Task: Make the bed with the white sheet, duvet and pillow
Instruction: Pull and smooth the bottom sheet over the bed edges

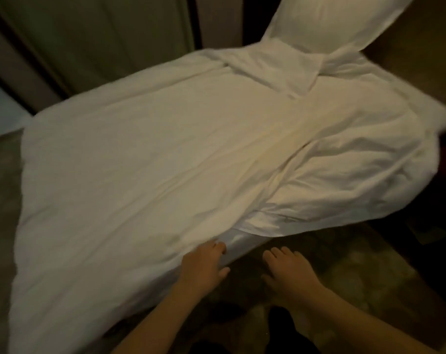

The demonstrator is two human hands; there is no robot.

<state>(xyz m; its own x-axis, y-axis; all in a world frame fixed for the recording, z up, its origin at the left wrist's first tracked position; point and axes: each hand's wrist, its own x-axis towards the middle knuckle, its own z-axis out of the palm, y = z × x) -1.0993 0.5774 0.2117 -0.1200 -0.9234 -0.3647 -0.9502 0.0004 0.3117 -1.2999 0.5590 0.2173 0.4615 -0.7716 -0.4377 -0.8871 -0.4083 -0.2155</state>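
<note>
At the bed's near edge, the duvet [165,162] hem is touched by the left hand [204,267], fingers loosely extended; the right hand [285,272] is held spread and empty over the carpet [357,290]. Farther right the duvet is seen bunched, so an uneven pull could drag it askew and topple the pillow [331,24] propped at the head

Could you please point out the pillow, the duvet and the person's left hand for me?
pillow [331,24]: head view, middle of its white case.
duvet [165,154]: head view, its flat middle stretch.
left hand [204,269]: head view, back of the hand.
</note>
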